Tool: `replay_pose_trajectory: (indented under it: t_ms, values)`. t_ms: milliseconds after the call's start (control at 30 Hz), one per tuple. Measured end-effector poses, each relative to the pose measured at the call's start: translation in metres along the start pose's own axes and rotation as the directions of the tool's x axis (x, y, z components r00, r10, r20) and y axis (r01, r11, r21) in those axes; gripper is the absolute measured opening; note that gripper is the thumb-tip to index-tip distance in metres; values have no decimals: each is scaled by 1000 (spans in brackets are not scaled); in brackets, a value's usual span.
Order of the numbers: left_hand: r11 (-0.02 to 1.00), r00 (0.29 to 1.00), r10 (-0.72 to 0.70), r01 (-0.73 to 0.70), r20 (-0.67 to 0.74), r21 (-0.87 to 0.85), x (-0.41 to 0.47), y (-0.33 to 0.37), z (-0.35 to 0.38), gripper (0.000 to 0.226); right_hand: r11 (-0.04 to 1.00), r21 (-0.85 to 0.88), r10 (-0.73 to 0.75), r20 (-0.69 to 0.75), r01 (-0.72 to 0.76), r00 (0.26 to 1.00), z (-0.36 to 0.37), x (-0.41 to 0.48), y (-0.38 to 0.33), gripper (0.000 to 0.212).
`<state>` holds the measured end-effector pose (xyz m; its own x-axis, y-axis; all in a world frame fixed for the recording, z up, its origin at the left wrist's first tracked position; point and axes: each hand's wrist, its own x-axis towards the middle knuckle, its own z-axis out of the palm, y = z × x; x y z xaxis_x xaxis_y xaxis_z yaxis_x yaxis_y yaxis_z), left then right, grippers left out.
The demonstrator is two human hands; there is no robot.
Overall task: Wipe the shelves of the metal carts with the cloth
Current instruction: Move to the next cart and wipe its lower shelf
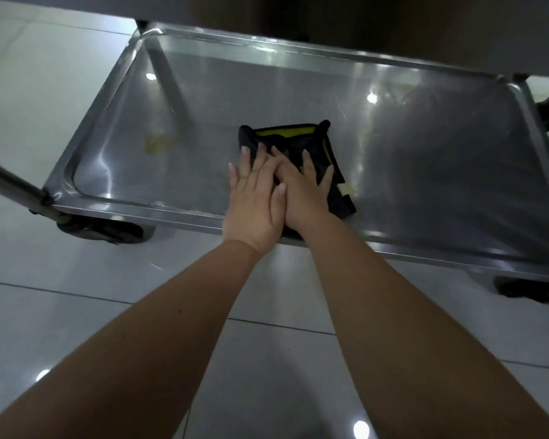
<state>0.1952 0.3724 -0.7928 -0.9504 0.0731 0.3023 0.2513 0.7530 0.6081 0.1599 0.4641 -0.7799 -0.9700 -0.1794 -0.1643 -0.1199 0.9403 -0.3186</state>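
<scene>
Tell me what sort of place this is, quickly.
Probably a commercial kitchen or canteen service area, though that is a guess. The signs are a stainless-steel cart shelf on castor wheels, a glossy white tiled floor, and a yellowish smear on the shelf.

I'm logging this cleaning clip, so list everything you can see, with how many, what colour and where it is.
cloth: one, black with yellow edging, folded, front middle of the shelf, under both hands
shelf: one, shiny steel tray with a raised rim, bottom of the cart
stain: one, yellowish smear, left part of the shelf
wheels: two in view, dark, under the front corners
metal tube: one, grey, meets the cart's front left corner
floor: pale glossy tiles, all around the cart
left hand: one, flat, fingers straight, on the cloth's left edge, touching the right hand
right hand: one, flat, fingers spread, pressing on the cloth
</scene>
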Motion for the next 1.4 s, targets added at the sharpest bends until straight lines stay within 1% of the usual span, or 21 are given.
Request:
replay_pose_trajectory:
  t_ms: [67,133,167,233,300,367,433,500,567,633,700,767,800,867,967,1067,1133,1200,1267,1333,1400]
  values:
    - [998,998,30,-27,49,-59,1,1,-3,53,999,-53,2,2,-2,1000,-2,-1,7,64]
    - [992,997,-4,12,71,-123,8,-4,-16,47,997,-84,-1,-14,0,1000,-1,-2,8,59]
    - [996,998,-19,25,66,-82,11,-13,-26,47,998,-69,1,-35,-3,999,1,-3,6,55]
    - [987,998,-24,14,61,163,13,-45,-54,51,999,-47,13,-76,-17,997,3,-4,3,50]
    - [929,995,-51,17,82,371,11,-86,-85,57,998,-59,23,-95,-29,995,4,-4,3,49]
    - [883,991,-82,22,108,468,8,-120,-109,61,998,-54,33,-97,-38,995,4,-3,3,49]
    - [865,989,-75,0,129,502,7,-137,-117,65,999,-40,30,-96,-34,995,2,-4,4,49]
    - [873,989,-54,-19,134,487,5,-140,-118,67,999,-37,29,-96,-33,995,-2,-3,12,49]
    - [891,994,-40,-11,103,454,1,-139,-118,64,995,-56,81,-120,-88,989,-9,0,30,49]
    - [900,997,-43,10,65,436,-2,-140,-118,61,973,-39,218,-150,-226,964,-18,2,50,49]
    - [909,997,-39,10,61,418,-3,-142,-118,61,933,34,357,-174,-357,918,-20,3,54,48]
    - [920,998,-27,1,61,393,-3,-143,-118,61,900,79,436,-200,-429,878,-15,6,38,47]
    - [925,998,-27,5,52,381,-3,-143,-119,60,893,78,450,-208,-444,868,-9,9,23,48]
    - [929,999,-37,21,38,371,-2,-144,-119,59,903,46,429,-194,-428,883,5,15,-16,49]
    - [931,998,-41,24,39,365,-2,-144,-116,58,951,-29,302,-122,-307,946,33,22,-91,51]
    - [957,998,-48,38,28,288,-1,-145,-118,53,982,-57,177,-56,-181,983,53,31,-157,53]
    - [972,998,-62,59,10,226,1,-148,-122,49,993,-38,110,-14,-111,994,56,37,-174,54]
    - [975,997,-76,74,0,208,1,-148,-122,49,998,-19,62,-24,-62,998,52,36,-167,53]
    - [974,995,-99,99,-11,205,1,-147,-119,51,998,-26,54,-65,-56,996,46,29,-141,51]
    - [977,993,-114,117,-28,180,0,-147,-121,50,991,-41,119,-100,-124,988,38,20,-104,50]
    - [982,994,-108,108,-9,155,-1,-150,-124,51,966,-13,252,-154,-257,955,26,9,-57,49]
